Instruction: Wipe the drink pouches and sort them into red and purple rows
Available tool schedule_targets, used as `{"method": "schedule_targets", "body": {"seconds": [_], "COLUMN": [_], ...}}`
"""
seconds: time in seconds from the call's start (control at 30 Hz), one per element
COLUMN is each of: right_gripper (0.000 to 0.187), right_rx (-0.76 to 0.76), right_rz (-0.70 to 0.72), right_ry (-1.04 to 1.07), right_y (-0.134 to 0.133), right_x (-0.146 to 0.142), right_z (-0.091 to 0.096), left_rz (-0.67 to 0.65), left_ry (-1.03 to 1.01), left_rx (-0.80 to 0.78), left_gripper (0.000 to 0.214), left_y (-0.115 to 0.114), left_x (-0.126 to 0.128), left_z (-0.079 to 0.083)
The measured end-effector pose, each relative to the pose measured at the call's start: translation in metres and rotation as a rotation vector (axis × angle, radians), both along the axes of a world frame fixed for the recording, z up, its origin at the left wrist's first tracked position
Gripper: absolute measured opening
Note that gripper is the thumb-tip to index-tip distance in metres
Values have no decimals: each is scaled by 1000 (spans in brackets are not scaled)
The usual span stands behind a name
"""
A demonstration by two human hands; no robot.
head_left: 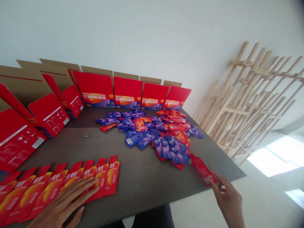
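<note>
Red foil sachets (71, 180) lay in a neat overlapping row on the dark table (142, 186), and the left hand (63, 202) was spread open on them. The right hand (225, 198) pinched the end of one long red sachet (203, 169) at the table edge. A loose heap of smooth blue and red sachets (154, 133) lay in the middle, near the folded red cardboard boxes (95, 90).

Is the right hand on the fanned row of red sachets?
No, the right hand is at a lone red sachet by the table's edge.
</note>
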State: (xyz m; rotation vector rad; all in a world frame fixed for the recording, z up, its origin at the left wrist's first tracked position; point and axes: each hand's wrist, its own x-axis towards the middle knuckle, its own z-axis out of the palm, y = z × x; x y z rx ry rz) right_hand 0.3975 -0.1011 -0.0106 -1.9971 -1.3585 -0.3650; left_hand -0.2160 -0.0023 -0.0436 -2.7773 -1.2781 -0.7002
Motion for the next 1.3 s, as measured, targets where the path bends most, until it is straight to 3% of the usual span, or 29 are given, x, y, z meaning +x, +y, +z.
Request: {"method": "schedule_targets", "body": {"seconds": [0.07, 0.17, 0.33, 0.4, 0.47, 0.53, 0.6, 0.77, 0.87, 1.03, 1.3], "right_gripper": [68, 49, 18, 21, 35, 45, 38, 23, 19, 35, 37], "right_rx": [-10, 30, 193, 232, 260, 267, 242, -74, -188, -219, -267], "right_rz": [21, 98, 132, 194, 300, 469, 627, 688, 695, 692, 615], "right_ry": [56, 103, -19, -49, -49, -38, -46, -135, -76, 112, 188], "right_y": [-2, -1, -19, -27, -28, -17, 4, 60, 75, 79, 79], "right_x": [-15, -42, -90, -111, -137, -168, -201, -263, -279, -289, -317], "right_z": [-6, -7, 3, 5, 5, 4, 2, 5, 14, 24, 8], "left_rz": [-38, -54, -73, -76, -70, -65, -67, -69, -80, -150, -168], "left_ry": [58, 86, 92, 110, 126, 134, 139, 180, 177, 122, 69], "left_rx": [33, 74, 171, 184, 192, 205, 211, 210, 185, 214, 200], "left_gripper": [67, 70, 67, 67, 68, 68, 68, 71, 73, 69, 63], "left_y": [3, 6, 4, 3, 2, 2, 3, 5, 5, 7, 9], "left_x": [-1, 2, 13, 15, 16, 16, 15, 22, 41, 76, 87], "left_z": [4, 12, 27, 31, 33, 34, 35, 40, 41, 40, 42]}}
